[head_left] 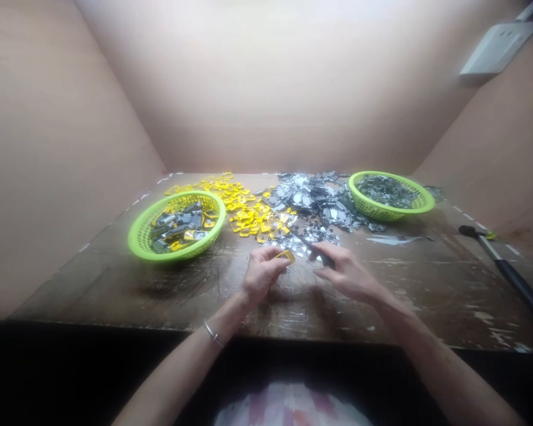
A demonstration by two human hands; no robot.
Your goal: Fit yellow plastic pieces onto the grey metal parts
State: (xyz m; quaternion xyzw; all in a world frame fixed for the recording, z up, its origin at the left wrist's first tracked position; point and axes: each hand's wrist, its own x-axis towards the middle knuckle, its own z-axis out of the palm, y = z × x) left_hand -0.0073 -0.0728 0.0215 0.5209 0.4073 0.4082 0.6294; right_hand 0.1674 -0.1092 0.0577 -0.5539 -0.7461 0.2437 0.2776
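Near the middle of the table, my left hand [263,273] pinches a small yellow frame-shaped piece [286,256] between thumb and fingers. My right hand [344,272] is closed round a thin dark tool [311,245] whose narrow tip points up and left; its exact kind is too blurred to tell. The tip is beside a scatter of small shiny silver pieces [324,232], apart from the yellow piece. Just beyond my hands lies a heap of yellow frame pieces [253,219], and right of that a larger heap of grey metallic pieces [299,192].
A green basket [135,245] at left holds grey and yellow pieces. Another green basket [426,204] at back right holds small grey parts. A black-handled tool [515,278] lies along the right side. Walls enclose the brown table [177,302]; a white socket [497,48] is up right.
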